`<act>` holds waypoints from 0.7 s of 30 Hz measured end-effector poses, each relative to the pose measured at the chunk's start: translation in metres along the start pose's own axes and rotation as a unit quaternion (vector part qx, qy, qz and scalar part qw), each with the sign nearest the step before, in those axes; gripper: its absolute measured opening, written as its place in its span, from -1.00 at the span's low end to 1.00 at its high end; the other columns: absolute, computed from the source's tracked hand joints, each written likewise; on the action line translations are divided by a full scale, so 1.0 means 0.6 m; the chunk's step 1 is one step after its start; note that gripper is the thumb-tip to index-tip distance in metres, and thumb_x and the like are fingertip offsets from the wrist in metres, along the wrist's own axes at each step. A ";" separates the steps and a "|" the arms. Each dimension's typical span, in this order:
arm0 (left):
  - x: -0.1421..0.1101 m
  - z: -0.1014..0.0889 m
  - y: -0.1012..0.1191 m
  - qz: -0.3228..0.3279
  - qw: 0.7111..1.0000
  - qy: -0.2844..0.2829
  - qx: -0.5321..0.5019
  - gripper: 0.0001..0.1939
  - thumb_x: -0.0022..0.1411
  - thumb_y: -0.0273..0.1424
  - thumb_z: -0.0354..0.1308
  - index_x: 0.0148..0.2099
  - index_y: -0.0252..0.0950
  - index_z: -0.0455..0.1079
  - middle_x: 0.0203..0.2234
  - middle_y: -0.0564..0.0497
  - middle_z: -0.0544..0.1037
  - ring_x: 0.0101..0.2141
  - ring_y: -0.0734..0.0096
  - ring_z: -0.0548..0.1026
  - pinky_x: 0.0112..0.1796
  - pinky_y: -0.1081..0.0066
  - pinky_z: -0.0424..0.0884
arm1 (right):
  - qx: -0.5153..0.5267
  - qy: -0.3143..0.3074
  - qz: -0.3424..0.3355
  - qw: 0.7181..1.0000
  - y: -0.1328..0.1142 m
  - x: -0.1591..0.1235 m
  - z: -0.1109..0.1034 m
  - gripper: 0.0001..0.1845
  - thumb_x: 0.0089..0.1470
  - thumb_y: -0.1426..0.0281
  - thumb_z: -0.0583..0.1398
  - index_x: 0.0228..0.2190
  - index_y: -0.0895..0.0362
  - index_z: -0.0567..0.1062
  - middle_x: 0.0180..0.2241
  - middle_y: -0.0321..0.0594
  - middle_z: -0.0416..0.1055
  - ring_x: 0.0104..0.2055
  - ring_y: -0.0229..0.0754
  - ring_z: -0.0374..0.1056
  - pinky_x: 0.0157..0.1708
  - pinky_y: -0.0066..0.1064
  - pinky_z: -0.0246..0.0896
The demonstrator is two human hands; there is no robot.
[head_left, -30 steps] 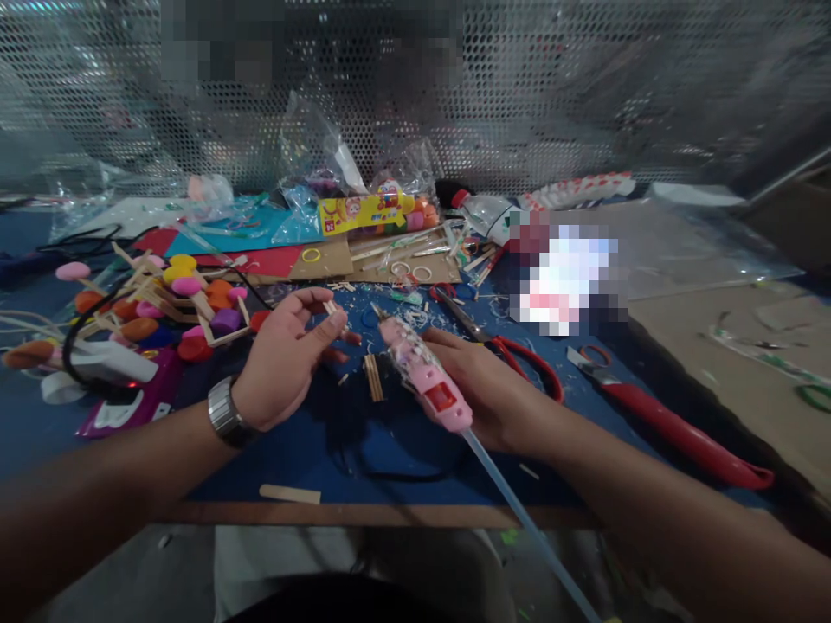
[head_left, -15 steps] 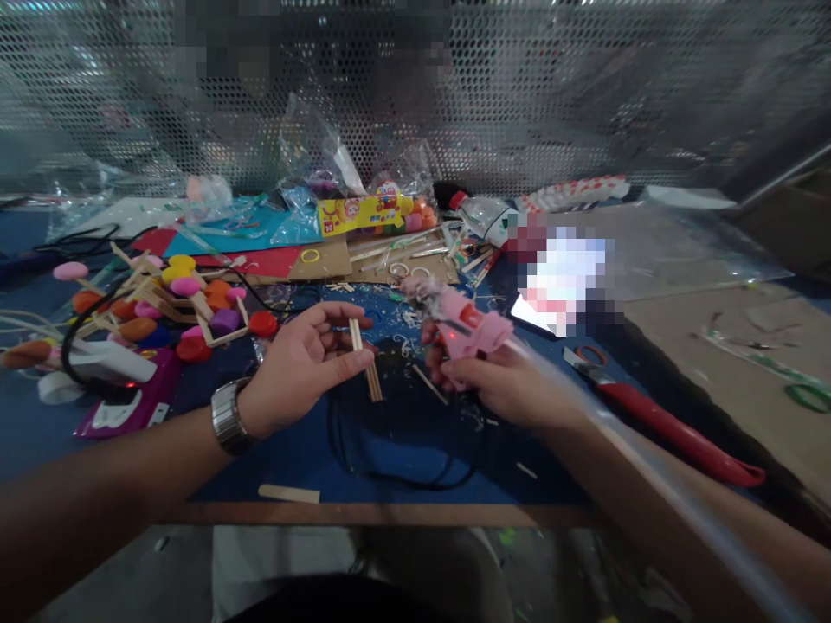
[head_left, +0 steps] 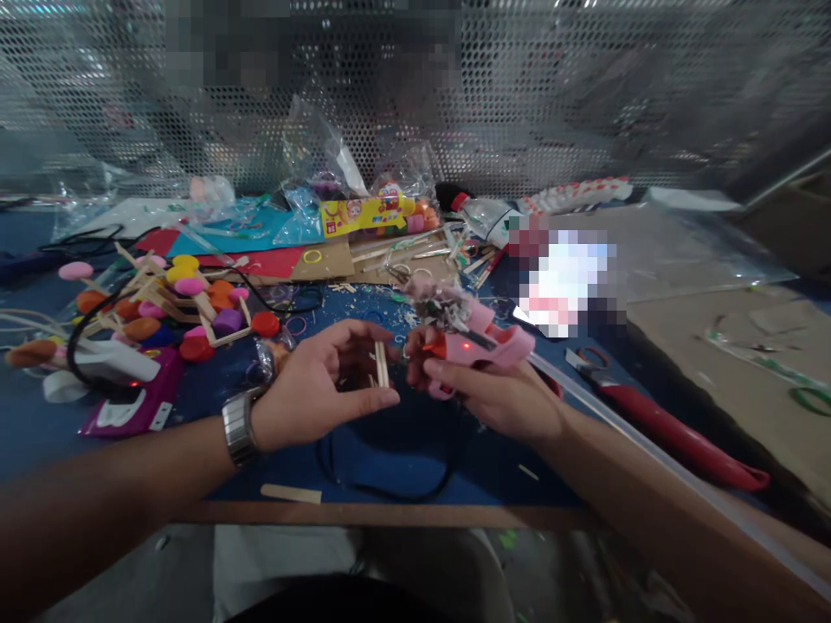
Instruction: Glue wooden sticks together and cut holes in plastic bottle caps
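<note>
Pinching a few short wooden sticks (head_left: 382, 365) near the centre of the frame, the left hand (head_left: 315, 389) has a narrow grip of thumb and fingers. Just beside it, the right hand (head_left: 486, 394) is wrapped around a pink glue gun (head_left: 493, 324), whose nozzle points to the upper left, apart from the sticks. At frame left, a stick frame with coloured rounds (head_left: 188, 285) looks largely assembled; the held sticks seem barely begun, and whether glue joins them cannot be told. A loose flat stick (head_left: 291, 493) lies unused at lower left.
</note>
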State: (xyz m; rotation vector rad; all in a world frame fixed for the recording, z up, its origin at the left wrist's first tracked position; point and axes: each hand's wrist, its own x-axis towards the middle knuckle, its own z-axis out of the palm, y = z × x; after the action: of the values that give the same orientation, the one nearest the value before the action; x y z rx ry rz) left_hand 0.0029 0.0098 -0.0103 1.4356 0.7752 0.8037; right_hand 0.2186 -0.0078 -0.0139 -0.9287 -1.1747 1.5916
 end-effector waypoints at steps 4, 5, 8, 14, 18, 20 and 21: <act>-0.009 0.011 0.003 0.045 0.996 -0.018 0.080 -0.51 0.06 -0.37 0.47 -0.01 -0.30 0.37 -0.34 0.00 0.59 -0.36 0.42 0.56 -0.30 0.43 0.52 | -0.057 0.007 0.014 0.998 0.004 -0.001 0.011 -0.60 -0.14 0.31 0.45 -0.30 0.04 0.39 -0.31 -0.33 0.44 -0.33 -0.21 0.38 -0.40 -0.38 0.28; -0.009 0.012 0.004 0.056 0.993 -0.014 0.101 -0.52 0.06 -0.36 0.48 -0.02 -0.29 0.39 -0.38 0.03 0.58 -0.39 0.43 0.53 -0.34 0.44 0.50 | -0.067 0.011 0.014 0.998 0.003 -0.001 0.013 -0.58 -0.15 0.33 0.45 -0.29 0.04 0.38 -0.32 -0.35 0.42 -0.33 -0.23 0.37 -0.40 -0.39 0.27; -0.009 0.014 0.007 0.089 0.982 -0.002 0.169 -0.54 0.05 -0.30 0.48 -0.03 -0.27 0.43 -0.41 0.05 0.55 -0.44 0.44 0.48 -0.42 0.46 0.44 | -0.083 0.000 0.023 0.996 0.000 0.002 0.017 -0.58 -0.13 0.36 0.44 -0.26 0.05 0.37 -0.39 -0.41 0.38 -0.38 -0.27 0.32 -0.41 -0.42 0.25; -0.007 0.015 0.007 0.144 0.954 -0.003 0.264 -0.66 0.10 -0.26 0.45 -0.13 -0.25 0.47 -0.34 0.03 0.56 -0.40 0.43 0.48 -0.37 0.45 0.41 | -0.111 -0.031 0.039 0.993 -0.007 0.001 0.018 -0.64 -0.13 0.36 0.43 -0.33 0.08 0.39 -0.44 -0.41 0.38 -0.38 -0.25 0.32 -0.38 -0.40 0.25; -0.009 0.016 0.003 0.129 0.955 0.010 0.266 -0.52 0.10 -0.24 0.45 0.02 -0.22 0.41 -0.31 0.03 0.55 -0.39 0.41 0.48 -0.36 0.44 0.43 | -0.110 -0.007 0.028 0.994 -0.007 -0.001 0.020 -0.66 -0.09 0.31 0.43 -0.31 0.09 0.44 -0.39 -0.35 0.45 -0.35 -0.23 0.36 -0.36 -0.38 0.30; -0.009 0.015 0.001 0.112 0.960 0.022 0.257 -0.41 0.09 -0.22 0.45 0.11 -0.22 0.34 -0.30 0.03 0.55 -0.39 0.40 0.48 -0.37 0.43 0.44 | -0.110 -0.005 0.018 0.994 -0.007 -0.001 0.021 -0.68 -0.07 0.27 0.43 -0.33 0.09 0.46 -0.38 -0.31 0.48 -0.32 -0.20 0.39 -0.35 -0.35 0.33; -0.009 0.015 0.001 0.108 0.959 0.027 0.259 -0.38 0.09 -0.21 0.45 0.13 -0.22 0.31 -0.30 0.02 0.55 -0.39 0.39 0.49 -0.37 0.43 0.45 | -0.112 -0.003 0.013 0.994 -0.007 -0.001 0.021 -0.69 -0.08 0.25 0.44 -0.36 0.08 0.46 -0.39 -0.30 0.48 -0.32 -0.18 0.40 -0.35 -0.34 0.35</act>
State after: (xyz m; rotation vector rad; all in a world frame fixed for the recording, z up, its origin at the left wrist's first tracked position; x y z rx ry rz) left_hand 0.0074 0.0005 -0.0098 2.0000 0.9244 0.8432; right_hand 0.2079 -0.0110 -0.0064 -1.0876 -1.3717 1.5044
